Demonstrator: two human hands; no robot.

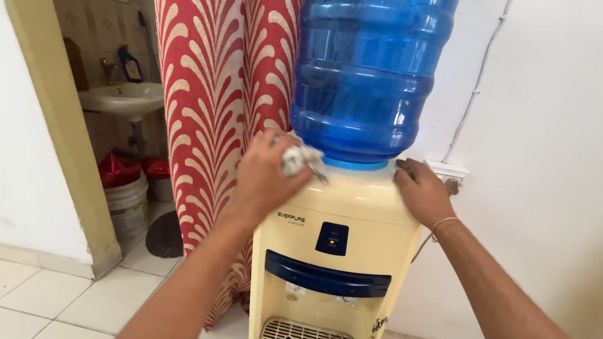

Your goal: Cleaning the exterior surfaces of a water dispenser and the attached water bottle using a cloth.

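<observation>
Left hand: we see our left hand (267,179) clenched around a crumpled white cloth (300,159), pressing it onto the top of the water dispenser (336,251), just beside the bottle's neck.
Right hand: our right hand (422,191) lies flat and released on the dispenser's top right edge, fingers spread, holding nothing; a thin orange thread circles the wrist.
Materials: the dispenser is smooth cream plastic with rounded shoulders and a dark blue curved band above the taps; the blue bottle (370,75) is translucent, ribbed, inverted on a blue collar.
Labels: a small dark line of print sits on the upper left front, and a dark blue square panel with an orange light sits mid-front.
Hidden: the bottle's top and the dispenser's base are cut off; most of the cloth is covered by our fingers.
Surroundings: a red-and-cream patterned curtain (220,81) hangs behind; a white sink (122,99) and buckets show through the doorway.
</observation>
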